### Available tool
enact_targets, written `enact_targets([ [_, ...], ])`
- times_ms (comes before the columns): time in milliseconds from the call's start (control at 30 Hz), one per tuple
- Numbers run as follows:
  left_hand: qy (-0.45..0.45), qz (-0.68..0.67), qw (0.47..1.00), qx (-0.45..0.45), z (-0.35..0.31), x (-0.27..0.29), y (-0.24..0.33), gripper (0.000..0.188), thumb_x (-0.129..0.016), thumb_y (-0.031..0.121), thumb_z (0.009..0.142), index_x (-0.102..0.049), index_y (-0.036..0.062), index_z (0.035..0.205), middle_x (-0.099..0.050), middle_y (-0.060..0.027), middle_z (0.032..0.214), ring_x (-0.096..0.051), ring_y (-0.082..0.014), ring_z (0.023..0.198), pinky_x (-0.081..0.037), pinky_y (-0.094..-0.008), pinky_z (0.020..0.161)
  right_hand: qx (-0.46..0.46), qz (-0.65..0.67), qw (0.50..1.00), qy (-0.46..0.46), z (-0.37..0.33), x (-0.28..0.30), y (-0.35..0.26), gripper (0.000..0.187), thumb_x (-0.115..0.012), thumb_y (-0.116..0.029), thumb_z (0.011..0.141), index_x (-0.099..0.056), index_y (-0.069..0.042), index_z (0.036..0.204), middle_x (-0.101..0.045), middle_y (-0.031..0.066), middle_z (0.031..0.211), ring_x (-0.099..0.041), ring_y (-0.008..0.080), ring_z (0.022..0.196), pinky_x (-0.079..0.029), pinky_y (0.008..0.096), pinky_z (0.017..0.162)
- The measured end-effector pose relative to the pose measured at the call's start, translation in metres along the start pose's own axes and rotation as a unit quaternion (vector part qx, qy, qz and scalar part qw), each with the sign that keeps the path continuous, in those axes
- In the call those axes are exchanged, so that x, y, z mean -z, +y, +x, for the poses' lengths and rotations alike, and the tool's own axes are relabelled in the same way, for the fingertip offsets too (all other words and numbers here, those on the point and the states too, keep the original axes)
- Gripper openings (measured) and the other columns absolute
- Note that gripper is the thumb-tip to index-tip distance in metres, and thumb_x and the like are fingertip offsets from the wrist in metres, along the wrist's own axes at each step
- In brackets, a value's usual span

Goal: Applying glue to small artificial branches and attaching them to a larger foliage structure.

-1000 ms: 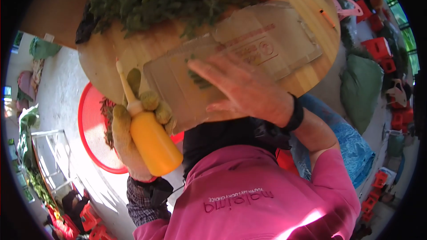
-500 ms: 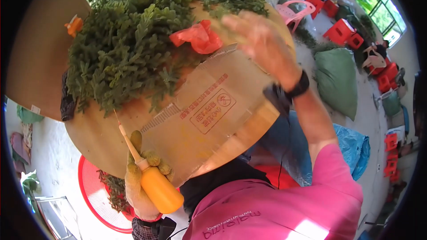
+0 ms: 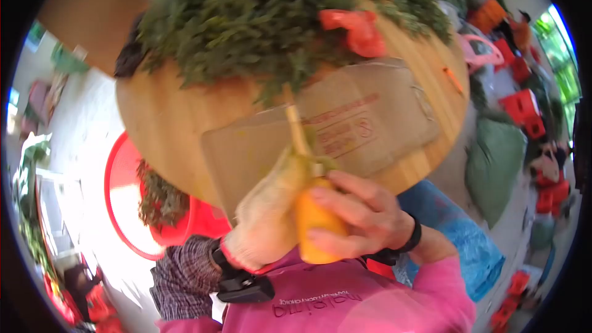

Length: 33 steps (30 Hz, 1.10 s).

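Note:
My left hand [image 3: 266, 214], in a pale knit glove with yellowish-green fingertips, grips the neck of a yellow-orange squeeze bottle [image 3: 316, 222]. Its long thin nozzle [image 3: 296, 128] points up and away from me, over a flattened cardboard sheet [image 3: 394, 108]. Bare apart from a black wristband, my right hand [image 3: 373, 219] closes round the bottle's body from the right. Just past the nozzle tip lies a big heap of green artificial foliage sprigs [image 3: 246, 18]. A crumpled red plastic bag [image 3: 357, 29] rests against the foliage.
The round wooden table [image 3: 163, 126] carries all this, with an orange stick-like item [image 3: 453, 80] at its right. Beside it on the floor are a red basket [image 3: 114, 200] holding sprigs, a green sack [image 3: 493, 160], a blue plastic bag [image 3: 459, 240] and red stools [image 3: 521, 111].
My right hand has come down from above the cardboard and taken hold of the bottle. My left hand has carried the bottle right, in front of my body. The whole view has shifted.

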<state>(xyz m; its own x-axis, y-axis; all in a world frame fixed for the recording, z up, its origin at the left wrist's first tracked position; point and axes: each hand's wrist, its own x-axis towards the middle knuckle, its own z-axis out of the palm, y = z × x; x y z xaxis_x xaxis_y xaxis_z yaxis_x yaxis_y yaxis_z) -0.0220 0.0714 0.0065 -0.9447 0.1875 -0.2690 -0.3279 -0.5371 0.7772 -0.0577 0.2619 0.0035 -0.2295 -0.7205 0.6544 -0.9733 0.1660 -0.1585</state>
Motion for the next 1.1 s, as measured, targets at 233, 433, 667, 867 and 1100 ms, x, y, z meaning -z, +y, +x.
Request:
enact_targets([
  [233, -0.058, 0.495, 0.843, -0.203, 0.035, 0.024, 0.075, 0.052, -0.067, 0.025, 0.093, -0.055, 0.0023, 0.138, -0.063, -0.0172, 0.12, -0.061, -0.0278, 0.116, -0.052, -0.0391, 0.096, -0.101, -0.018, 0.975, 0.198, -0.021, 0.009, 0.0, 0.055, -0.085, -0.023, 0.078, -0.048, -0.021, 0.119, -0.056, 0.0168, 0.126, -0.064, 0.0426, 0.103, -0.062, 0.0424, 0.079],
  [433, 0.31, 0.72, 0.51, -0.354, 0.089, 0.097, 0.127, 0.051, -0.069, 0.025, 0.087, -0.061, 0.0035, 0.133, -0.067, -0.0211, 0.116, -0.064, -0.0403, 0.109, -0.051, -0.0448, 0.095, -0.161, -0.002, 0.956, 0.245, -0.046, 0.005, 0.006, 0.068, -0.084, -0.036, 0.083, -0.034, -0.019, 0.127, -0.046, 0.0181, 0.136, -0.058, 0.041, 0.105, -0.053, 0.0515, 0.089],
  [667, 0.273, 0.657, 0.645, -0.278, 0.093, 0.127, 0.116, 0.046, -0.068, 0.023, 0.087, -0.064, 0.0049, 0.129, -0.069, -0.0196, 0.115, -0.066, -0.0347, 0.109, -0.051, -0.0385, 0.094, -0.157, 0.02, 0.951, 0.266, -0.041, 0.001, 0.011, 0.069, -0.089, -0.029, 0.078, -0.038, -0.016, 0.122, -0.053, 0.0227, 0.124, -0.064, 0.0413, 0.099, -0.061, 0.0456, 0.079],
  [867, 0.3, 0.64, 0.615, -0.35, 0.071, 0.122, 0.118, 0.036, -0.067, 0.02, 0.088, -0.07, 0.0033, 0.119, -0.072, -0.0153, 0.109, -0.069, -0.0246, 0.1, -0.051, -0.0308, 0.09, -0.17, 0.041, 0.97, 0.169, -0.055, 0.017, 0.007, 0.077, -0.088, -0.037, 0.079, -0.034, -0.018, 0.131, -0.046, 0.0231, 0.138, -0.058, 0.0441, 0.113, -0.052, 0.0514, 0.095],
  [1100, 0.231, 0.458, 0.82, -0.253, 0.022, 0.116, 0.124, 0.028, -0.064, 0.018, 0.091, -0.072, 0.0017, 0.111, -0.069, -0.0066, 0.097, -0.062, -0.0132, 0.088, -0.05, -0.0281, 0.081, -0.177, 0.023, 0.96, 0.217, -0.065, 0.005, 0.002, 0.081, -0.087, -0.041, 0.08, -0.033, -0.015, 0.134, -0.048, 0.0269, 0.135, -0.058, 0.0449, 0.118, -0.054, 0.051, 0.096],
])
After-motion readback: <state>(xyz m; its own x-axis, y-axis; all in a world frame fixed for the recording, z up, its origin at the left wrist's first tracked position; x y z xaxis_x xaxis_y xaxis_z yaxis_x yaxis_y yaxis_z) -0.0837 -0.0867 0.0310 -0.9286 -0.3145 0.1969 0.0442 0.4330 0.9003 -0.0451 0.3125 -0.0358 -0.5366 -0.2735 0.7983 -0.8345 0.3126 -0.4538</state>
